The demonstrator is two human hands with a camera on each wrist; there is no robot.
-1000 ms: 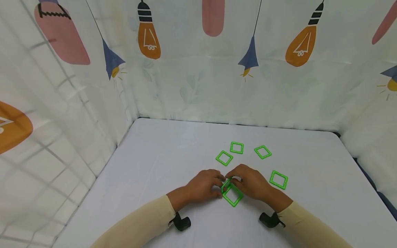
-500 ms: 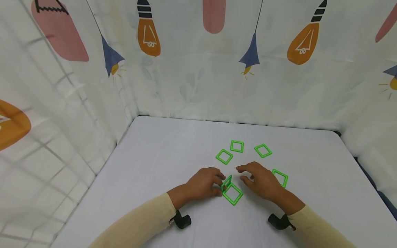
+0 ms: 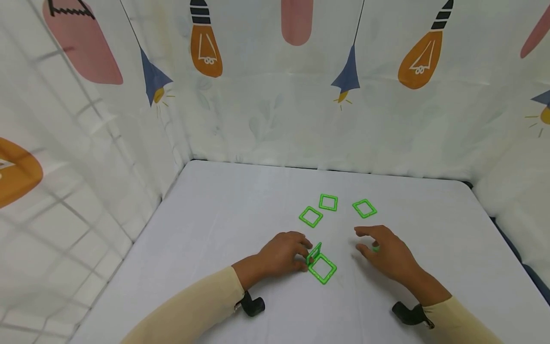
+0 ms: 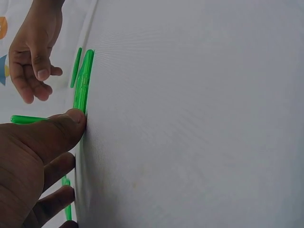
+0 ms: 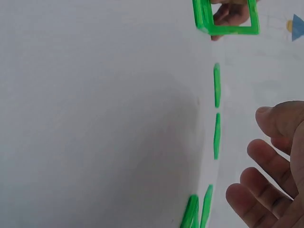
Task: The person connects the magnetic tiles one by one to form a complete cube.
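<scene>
One hollow green square magnetic tile (image 3: 330,277) lies flat on the table. A second, the upright tile (image 3: 318,249), stands along its left edge, also seen in the right wrist view as an upright green tile (image 5: 237,30). My left hand (image 3: 283,255) holds the standing tile at its lower left, thumb in front and fingers behind. In the left wrist view its thumb (image 4: 71,123) touches the green edge. My right hand (image 3: 388,253) hovers at the right, fingers apart and holding nothing. It mostly covers another green tile (image 3: 375,249) below it.
Farther back lie more flat tiles: a left one (image 3: 311,217), a middle one (image 3: 328,202) and a right one (image 3: 364,209). The white table (image 3: 240,200) meets a printed cloth wall (image 3: 275,129) at its far edge.
My right hand has let go of the standing tile and moved right, over the rightmost tile. The left hand stays at the standing tile, which remains upright.
</scene>
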